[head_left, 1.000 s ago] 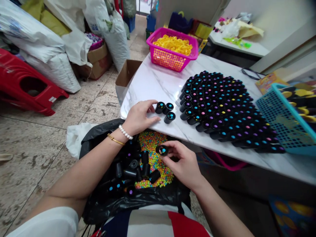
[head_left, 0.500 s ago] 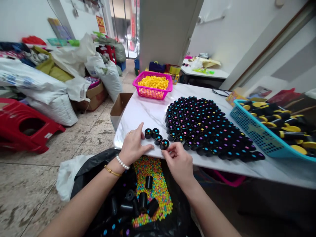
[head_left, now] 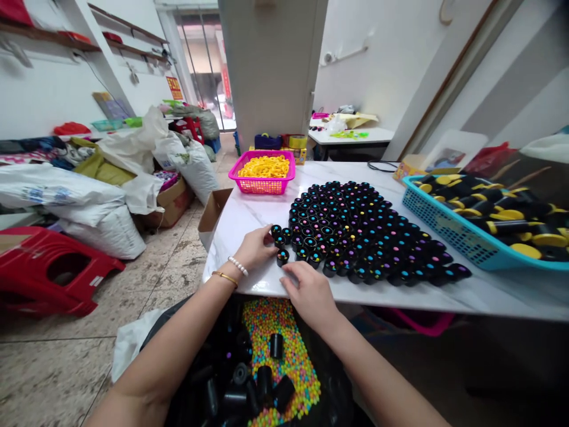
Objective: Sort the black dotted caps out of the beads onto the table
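we note the left hand (head_left: 255, 250) palm-down on the bench (head_left: 249, 216), fingers together against loose black caps (head_left: 283, 257) beside the cap array (head_left: 364, 237). the right hand (head_left: 311, 292) lies flat nearby, fingers together, pinching nothing.

I am seeing a pink basket (head_left: 262, 186) of yellow rings (head_left: 265, 166) sitting upper centre, a blue basket (head_left: 444, 228) lying at right, a red stool (head_left: 26, 270) resting at left.

A few small black caps (head_left: 283, 257) are standing upright on the marble table (head_left: 249, 216), each showing a coloured dot on top. They are sitting at the near-left edge of the big cap cluster (head_left: 364, 231), possibly touching it.
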`<state>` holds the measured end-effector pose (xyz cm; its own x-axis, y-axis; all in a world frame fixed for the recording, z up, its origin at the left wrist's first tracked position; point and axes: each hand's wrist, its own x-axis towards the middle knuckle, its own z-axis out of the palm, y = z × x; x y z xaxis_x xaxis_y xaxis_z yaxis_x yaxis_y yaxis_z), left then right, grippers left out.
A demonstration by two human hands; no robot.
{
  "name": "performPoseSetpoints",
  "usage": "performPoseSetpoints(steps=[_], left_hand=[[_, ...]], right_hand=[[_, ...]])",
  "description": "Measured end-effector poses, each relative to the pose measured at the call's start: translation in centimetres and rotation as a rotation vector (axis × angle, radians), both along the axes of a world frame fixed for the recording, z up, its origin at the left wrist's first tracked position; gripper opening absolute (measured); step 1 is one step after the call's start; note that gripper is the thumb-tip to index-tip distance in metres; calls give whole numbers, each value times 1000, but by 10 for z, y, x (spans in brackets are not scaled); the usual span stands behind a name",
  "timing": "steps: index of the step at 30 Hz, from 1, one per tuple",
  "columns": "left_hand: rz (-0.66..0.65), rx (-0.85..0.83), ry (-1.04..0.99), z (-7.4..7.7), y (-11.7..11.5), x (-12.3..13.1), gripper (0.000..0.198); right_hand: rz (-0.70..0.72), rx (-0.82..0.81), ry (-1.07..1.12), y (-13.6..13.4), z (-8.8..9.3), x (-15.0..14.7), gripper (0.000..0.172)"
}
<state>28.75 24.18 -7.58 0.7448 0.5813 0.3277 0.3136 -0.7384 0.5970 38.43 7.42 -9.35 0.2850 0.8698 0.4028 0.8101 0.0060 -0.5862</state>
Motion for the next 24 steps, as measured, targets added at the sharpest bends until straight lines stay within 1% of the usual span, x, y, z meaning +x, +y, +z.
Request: performPoseSetpoints(steps=[1,3,5,6,7,9,11,13,15,16,18,20,22,24], left_hand=[[-18,-2,6,0,3,3,39],[-33,-19,21,-2,8,1,55],[-24,-38,41,-5,8,-11,71],[-8,-36,51,-6,5,-19,75],[10,-28,56,-6,1,-28,75],[29,-14,51,-6,-13,-43,62],[26,-19,23,-5,-29,-48,50],[43,-19,-5,-5,-43,-42,52],[87,12,-8,-7,-50,-29,57],[102,34,-1,-9,-52,-21,55],[107,73,16,-9,-51,-8,45],[92,87,23,-9,-51,-3,39],[71,76,15,-7,-52,-8,45],[63,77,6,-6,-59,-25,57]], right_hand=[[2,8,-9,-1,-1,0,18],[30,33,-26,-7,-2,-1,20],[96,75,-27,-18,-5,-2,21],[139,97,-19,-25,-7,-2,20],[183,116,-5,-32,-8,-3,19],[258,129,27,-44,-13,-4,16],[298,116,53,-52,-17,-6,14],[305,104,68,-53,-20,-10,13],[302,105,74,-51,-20,-15,13],[302,108,75,-49,-20,-18,13],[310,102,72,-47,-20,-22,13],[318,74,63,-48,-22,-24,13],[324,3,38,-54,-26,-21,14],[331,-103,-10,-61,-31,-17,15]])
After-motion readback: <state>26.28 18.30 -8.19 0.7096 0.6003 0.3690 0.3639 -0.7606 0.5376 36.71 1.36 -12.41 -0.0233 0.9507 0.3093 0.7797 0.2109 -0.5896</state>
